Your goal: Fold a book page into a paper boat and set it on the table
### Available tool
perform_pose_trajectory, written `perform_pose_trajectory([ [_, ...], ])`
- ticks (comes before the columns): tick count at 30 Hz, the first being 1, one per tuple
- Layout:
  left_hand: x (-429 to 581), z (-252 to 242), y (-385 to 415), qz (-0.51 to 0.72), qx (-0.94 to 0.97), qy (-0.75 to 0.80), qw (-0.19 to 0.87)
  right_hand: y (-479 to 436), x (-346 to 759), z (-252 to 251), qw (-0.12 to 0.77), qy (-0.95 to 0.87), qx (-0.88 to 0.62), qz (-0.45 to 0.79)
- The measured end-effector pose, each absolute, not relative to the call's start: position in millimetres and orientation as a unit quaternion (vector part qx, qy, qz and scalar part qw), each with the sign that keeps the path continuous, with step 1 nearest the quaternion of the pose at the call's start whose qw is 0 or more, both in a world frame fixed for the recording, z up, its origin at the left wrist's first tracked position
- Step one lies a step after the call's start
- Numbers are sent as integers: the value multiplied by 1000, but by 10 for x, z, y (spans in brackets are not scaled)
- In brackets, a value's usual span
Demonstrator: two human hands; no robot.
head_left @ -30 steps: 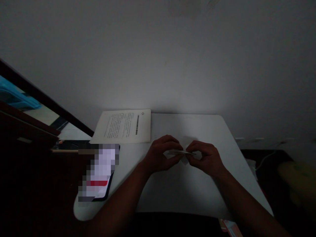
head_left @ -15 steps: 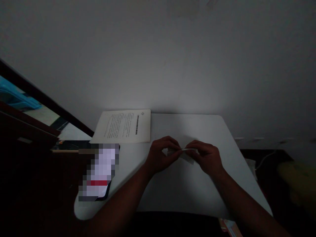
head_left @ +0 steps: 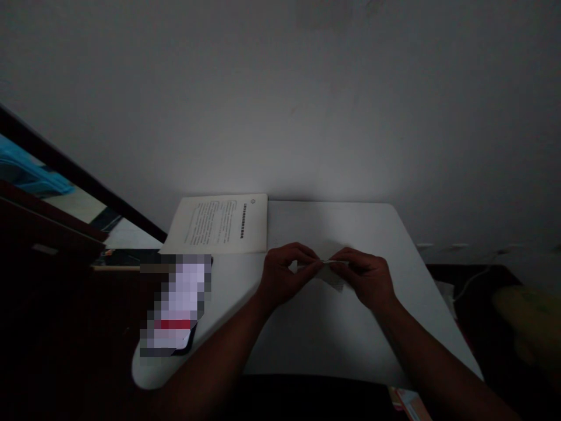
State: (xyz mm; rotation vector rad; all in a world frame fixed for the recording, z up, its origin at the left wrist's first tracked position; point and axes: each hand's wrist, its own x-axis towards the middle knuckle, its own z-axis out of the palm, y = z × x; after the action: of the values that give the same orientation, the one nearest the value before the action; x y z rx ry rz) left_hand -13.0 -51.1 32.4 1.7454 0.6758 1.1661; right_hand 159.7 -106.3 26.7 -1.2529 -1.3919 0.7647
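Observation:
Above the middle of the white table (head_left: 307,351), both hands pinch a small pale sheet of paper (head_left: 332,279). My left hand (head_left: 287,269) grips its left part between thumb and fingers. On the other side, my right hand (head_left: 366,275) pinches the upper edge, its fingertips a short way from the left ones. That edge looks folded or creased, and a lower part hangs down between the hands. In the dim light, any print on it is too faint to read, and the fingers hide its ends.
A printed booklet (head_left: 219,225) lies at the table's back left corner. In front of it is a phone (head_left: 186,304) with a lit, blurred screen. A pale wall (head_left: 328,117) rises behind the table. A dark slanting rail (head_left: 83,175) stands at left.
Both hands stay nearly in place with the paper between them. The fingertips have shifted slightly, and the paper's top edge looks flatter and thinner.

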Motion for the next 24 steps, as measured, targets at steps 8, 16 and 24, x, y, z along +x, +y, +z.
perform_pose_trajectory([
  [8, -79, 265, -516, 477, 621, 298, 546, -1053, 1579, 194, 551, -546, -526, 349],
  [16, -148, 341, -440, 311, 702, 301, 566, -1049, 1635, 170, 520, -582, -518, 351],
  [24, -222, 331, -377, 184, 803, 198, 531, -1043, 1696, 200, 410, -628, -480, 454],
])
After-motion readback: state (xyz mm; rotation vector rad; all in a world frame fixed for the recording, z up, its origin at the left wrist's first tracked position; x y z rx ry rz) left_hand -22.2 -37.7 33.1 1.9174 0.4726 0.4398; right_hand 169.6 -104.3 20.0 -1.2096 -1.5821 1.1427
